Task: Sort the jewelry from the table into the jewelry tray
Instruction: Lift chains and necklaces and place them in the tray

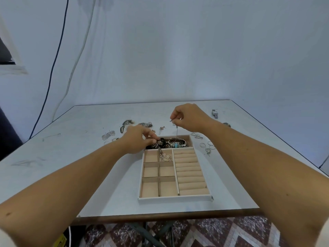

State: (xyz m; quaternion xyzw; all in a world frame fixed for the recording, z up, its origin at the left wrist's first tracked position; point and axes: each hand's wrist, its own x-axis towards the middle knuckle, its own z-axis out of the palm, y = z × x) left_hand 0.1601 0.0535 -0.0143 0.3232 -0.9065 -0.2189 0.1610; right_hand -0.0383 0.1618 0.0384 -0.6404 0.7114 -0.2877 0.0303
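A thin chain (pixel 176 133) is pinched between the thumb and fingertips of the right hand (pixel 187 118), which is held above the far end of the jewelry tray (pixel 175 198); the chain is seen hanging straight down, its lower end reaching the heap of bracelets (pixel 179 143) piled in the long far compartment; the left hand (pixel 137 139) is lowered to the left part of that same compartment, its thumb and forefinger closed on a dark tangle of jewelry (pixel 156 144); a link necklace (pixel 164 156) is draped from the tangle over the divider into the small square compartment just nearer; the remaining square compartments and the padded ring rolls (pixel 190 173) along the tray's right side are shown bare; the tray is set near the front edge of the white table (pixel 80 166); loose rings (pixel 207 147) are scattered just beside the tray's far right corner; a watch (pixel 215 114) is laid well beyond them; leaf-shaped earrings (pixel 108 135) and other small pieces are spread on the table to the far left of the tray
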